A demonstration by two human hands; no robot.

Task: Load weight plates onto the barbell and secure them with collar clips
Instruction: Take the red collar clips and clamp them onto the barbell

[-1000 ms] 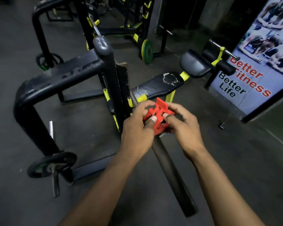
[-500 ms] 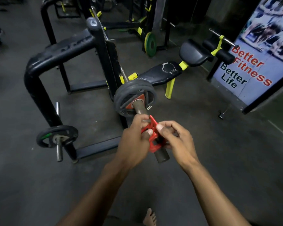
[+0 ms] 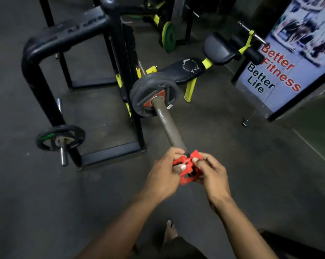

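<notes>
Head view: our left hand (image 3: 164, 176) and right hand (image 3: 212, 176) grip one red collar clip (image 3: 187, 170), hiding the barbell sleeve (image 3: 167, 124) tip; plates (image 3: 154, 96) uncountable

Wall banner (image 3: 281, 75), at two o'clock: showing "Better Fitness" in red lettering and "Better Life" in black. Embossed lettering on black rack arm (image 3: 68, 32): reading as illegible.

the hands (image 3: 187, 174) hide the barbell sleeve (image 3: 167, 126) tip and most of the red collar clip (image 3: 187, 171).
</notes>
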